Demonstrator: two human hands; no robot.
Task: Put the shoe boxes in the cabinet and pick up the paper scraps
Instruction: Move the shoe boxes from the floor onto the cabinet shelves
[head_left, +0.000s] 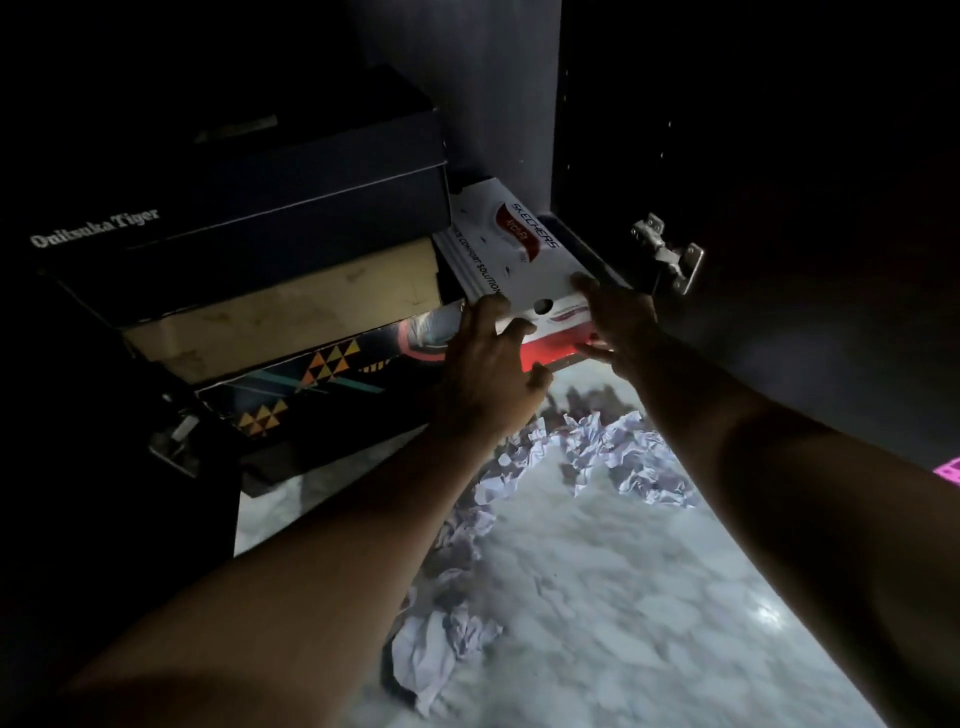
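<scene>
In the dark cabinet (498, 130), both hands' fingers (514, 332) grasp the white shoe box (514, 249) at its near end

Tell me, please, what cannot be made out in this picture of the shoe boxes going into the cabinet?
Head view only:
- Cabinet interior: too dark to see its depth or shelves.
- White shoe box: its near end is partly covered by the left hand and right hand.
- Pink object: cut off by the right edge.
- Paper scraps: some hidden behind the forearms.
</scene>
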